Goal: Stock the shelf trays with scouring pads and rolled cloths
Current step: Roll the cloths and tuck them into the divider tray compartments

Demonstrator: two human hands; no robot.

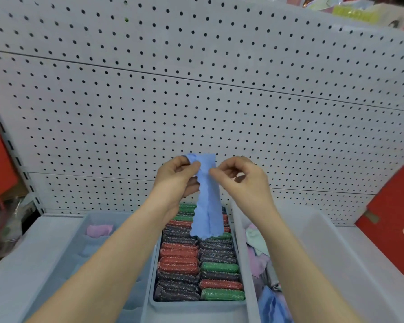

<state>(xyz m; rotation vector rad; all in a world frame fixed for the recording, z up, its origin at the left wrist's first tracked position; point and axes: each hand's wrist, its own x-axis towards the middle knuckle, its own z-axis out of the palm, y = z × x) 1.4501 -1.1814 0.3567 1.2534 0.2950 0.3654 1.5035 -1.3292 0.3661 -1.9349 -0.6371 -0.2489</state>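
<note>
Nearest the camera, two bare forearms reach forward over a row of pale grey trays set side by side on a white shelf (21, 264). Between the forearms, the middle tray (196, 305) is packed with two columns of scouring pads (180, 259) in red, green and dark glittery grey, lying crosswise and touching one another. Just right of it, the right tray (250, 287) holds a loose heap of cloths (258, 255) in pink, pale green and blue, unrolled and crumpled together. On the other side, the left tray (63, 264) carries a pink rolled cloth (99, 230) near its far end; what else lies in that tray is too blurred to tell.

Farther on, above the far end of the middle tray, both hands are raised and hold a blue cloth (207, 206) with a scalloped edge. It hangs down as a long folded strip, and its lower end shows in front of the pads. The left hand (176, 178) grips the upper part, thumb on the near face and fingers curled behind. The right hand (243, 180) pinches the strip's right edge between thumb and forefinger, with the other fingers curled in.

Behind the hands rises a white pegboard (196, 89). A red box (394, 229) leans against it at the right.
</note>
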